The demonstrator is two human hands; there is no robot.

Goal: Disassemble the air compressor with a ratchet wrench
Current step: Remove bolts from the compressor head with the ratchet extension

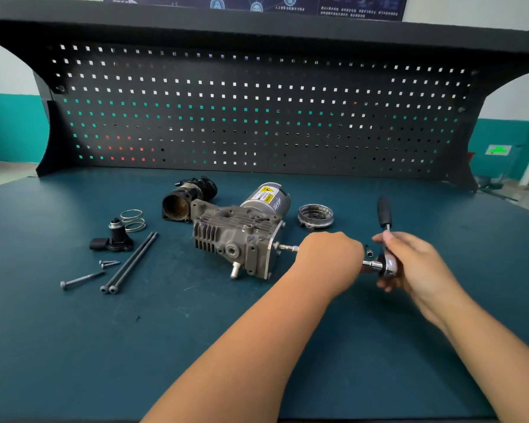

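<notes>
The grey air compressor (235, 239) lies on the green bench mat, its motor can (268, 195) pointing away from me. A silver bit (287, 247) sticks out of its right side into my left hand (330, 257), which is curled round the extension bar. On the hand's far side the chrome socket (371, 265) joins the ratchet wrench head (390, 267). My right hand (419, 267) grips that head. The wrench's black handle (384, 210) stands up and away from me.
Removed parts lie left of the compressor: a black housing (184, 201), a spring (132, 220), a black valve piece (113, 241), two long bolts (130, 264), short screws (109, 264) and one bolt (80, 279). A round metal cap (315, 215) lies at right. A pegboard (257, 111) backs the bench.
</notes>
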